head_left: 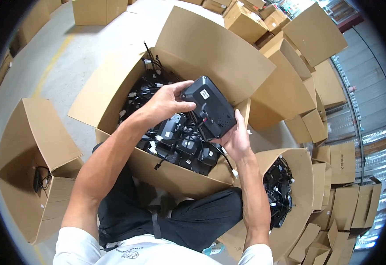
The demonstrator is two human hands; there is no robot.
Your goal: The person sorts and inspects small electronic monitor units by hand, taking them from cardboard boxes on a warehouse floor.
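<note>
A black rectangular electronic device [217, 104] with rounded corners, a small white label and a short cable is held tilted between my two hands. My left hand [168, 102] grips its upper left corner, thumb on the labelled face. At the lower right edge, my right hand [237, 139] supports it, with part of the fingers hidden beneath. Below the device stands an open cardboard box [175, 187], holding many similar black devices [188, 145] tangled with black cables and white connectors.
To the right, another open box [305, 176] contains black cabled parts [279, 194]. At the left, an open box [21, 176] has one black device [37, 180] with a cable inside. Stacked cartons [246, 22] line the far right. A yellow line [54, 64] crosses the floor.
</note>
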